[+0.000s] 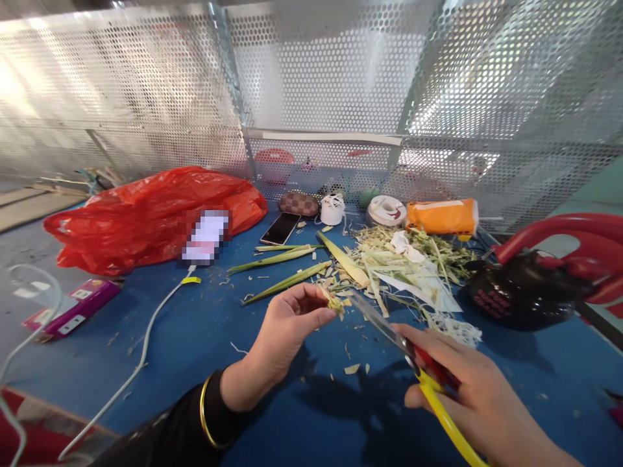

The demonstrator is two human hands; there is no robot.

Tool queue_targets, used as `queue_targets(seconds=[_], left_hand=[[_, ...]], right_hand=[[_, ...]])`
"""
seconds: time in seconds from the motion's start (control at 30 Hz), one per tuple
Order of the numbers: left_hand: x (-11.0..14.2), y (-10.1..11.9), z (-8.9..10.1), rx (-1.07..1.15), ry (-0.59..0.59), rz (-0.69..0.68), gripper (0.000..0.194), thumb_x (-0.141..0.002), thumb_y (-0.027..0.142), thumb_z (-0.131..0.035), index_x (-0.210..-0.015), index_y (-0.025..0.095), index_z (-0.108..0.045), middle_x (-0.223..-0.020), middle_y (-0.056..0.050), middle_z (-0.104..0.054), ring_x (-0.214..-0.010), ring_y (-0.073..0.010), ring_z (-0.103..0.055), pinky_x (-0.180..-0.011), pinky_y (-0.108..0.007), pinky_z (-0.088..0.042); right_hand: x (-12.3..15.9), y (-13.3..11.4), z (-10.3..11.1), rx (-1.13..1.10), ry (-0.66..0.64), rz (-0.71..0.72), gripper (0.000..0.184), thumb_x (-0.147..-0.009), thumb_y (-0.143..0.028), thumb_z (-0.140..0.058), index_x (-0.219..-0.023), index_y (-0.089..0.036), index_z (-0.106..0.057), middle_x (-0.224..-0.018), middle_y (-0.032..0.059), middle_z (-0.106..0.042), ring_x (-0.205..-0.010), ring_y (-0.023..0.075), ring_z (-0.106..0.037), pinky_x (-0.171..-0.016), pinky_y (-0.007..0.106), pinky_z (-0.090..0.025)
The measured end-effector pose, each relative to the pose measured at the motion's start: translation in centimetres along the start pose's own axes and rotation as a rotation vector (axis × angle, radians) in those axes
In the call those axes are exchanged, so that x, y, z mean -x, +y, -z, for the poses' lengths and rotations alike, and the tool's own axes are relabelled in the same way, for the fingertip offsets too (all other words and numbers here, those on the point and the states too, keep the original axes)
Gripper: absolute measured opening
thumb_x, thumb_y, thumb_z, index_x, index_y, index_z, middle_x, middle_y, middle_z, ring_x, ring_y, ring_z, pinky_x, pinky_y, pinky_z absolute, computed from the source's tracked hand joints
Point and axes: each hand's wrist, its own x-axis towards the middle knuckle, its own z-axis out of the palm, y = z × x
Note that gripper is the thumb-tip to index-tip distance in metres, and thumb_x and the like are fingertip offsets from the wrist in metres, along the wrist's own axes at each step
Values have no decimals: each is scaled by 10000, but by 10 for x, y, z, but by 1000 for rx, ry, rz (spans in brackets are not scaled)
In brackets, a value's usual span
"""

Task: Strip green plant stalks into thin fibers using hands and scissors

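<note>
My left hand (285, 331) is closed in a pinch on a small pale yellow-green piece of folded leaf (335, 303), held above the blue table (195, 350). My right hand (467, 383) grips scissors (406, 344) with yellow and red handles. Their blades point up and left, with the tips close to the leaf piece. Long green leaf strips (287, 282) lie just beyond my left hand. A heap of pale leaf scraps (389, 256) lies past the scissors, with white string (452, 327) at its near side.
A red plastic bag (160, 194) and a lit phone (207, 237) on a white cable (150, 337) are at the left. A dark phone (281, 228), a ribbon roll (387, 211) and an orange packet (442, 216) line the back. A black, red-handled object (525, 292) stands at right.
</note>
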Motion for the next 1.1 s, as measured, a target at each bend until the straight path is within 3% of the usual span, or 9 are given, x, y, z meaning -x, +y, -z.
queue_targets(seconds=[0.13,0.37,0.63,0.87,1.1], left_hand=[[1,1,2,-224,76,-199,141,-704,196,-737,-799,170,-636,-826,-13,-664,-786,-137,-610,-764,-260,-481],[5,3,0,-485,138,-400,116,-742,154,-681,-841,181,-626,-861,-19,-687,-800,-143,-638,-781,-274,-498],[8,1,-2,-647,217,-473,103,-730,146,-691,-797,213,-651,-851,-1,-723,-767,-150,-657,-763,-275,-502],[9,0,-2,-696,264,-515,120,-696,174,-739,-780,254,-708,-820,-17,-732,-751,-190,-630,-759,-307,-474],[10,0,-4,-809,257,-570,86,-737,215,-716,-797,276,-715,-808,-13,-736,-755,-200,-617,-776,-327,-459]], right_hand=[[-2,-4,3,231,43,196,553,-853,-555,-560,-1282,-206,-560,-952,85,-697,-694,189,-692,-550,247,-559],[-6,-6,-2,397,89,270,552,-919,-566,-420,-1197,-133,-620,-940,128,-715,-672,198,-709,-528,269,-567],[-3,-6,-3,494,84,265,521,-963,-508,-351,-1220,-134,-607,-921,116,-719,-638,193,-694,-502,281,-548],[5,2,-5,566,30,236,491,-908,-417,-488,-1327,-168,-548,-955,99,-716,-637,220,-677,-483,316,-526],[4,1,-6,634,31,257,481,-918,-416,-460,-1305,-150,-566,-912,97,-709,-573,202,-641,-458,308,-494]])
